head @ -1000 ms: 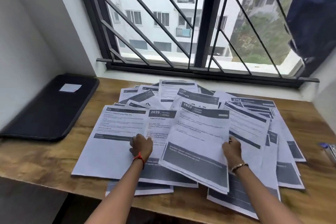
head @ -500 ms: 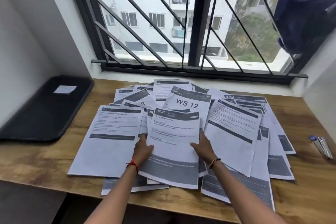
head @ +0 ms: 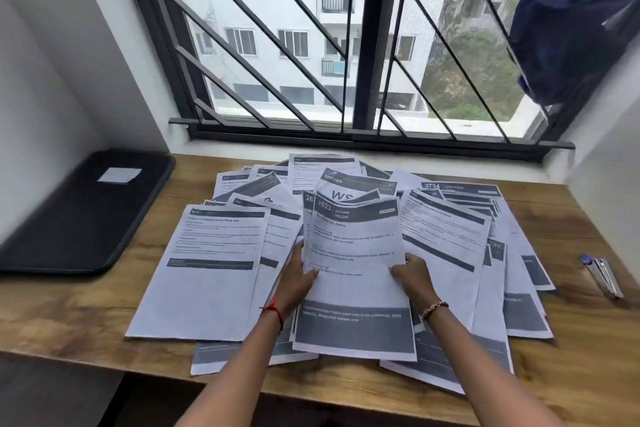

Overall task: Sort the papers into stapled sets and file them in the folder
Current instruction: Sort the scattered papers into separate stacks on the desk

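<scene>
Holding the 1623 sheet (head: 356, 253) by both long edges. The left grip (head: 298, 276) pinches the left edge with its thumb on the printed face; its fingers are hidden behind. The right grip (head: 410, 276) clamps the right edge the same way. A second sheet sits right behind it, offset toward the left grip; can't tell if either grip also has that one.

The sheet's far end is raised and its near end rests on the pile (head: 214, 270) below both grips. The pile fans out beyond and to both sides of the grips across the tabletop (head: 69, 315). The black folder (head: 79, 215) lies flat, well out past the left grip. What looks like a stapler (head: 604, 276) lies well past the right grip.

Handling, my read:
- Plain paper, near weightless and floppy. The top edge already curls beyond the grips.
- It's slick against the sheets under it, so neighbours may drag along.
- It creases if squeezed.
- Best hold is a light pinch mid-height on both long edges, as now. A one-corner hold would let it droop.

Looks like early sorting: nothing visibly stapled.
</scene>
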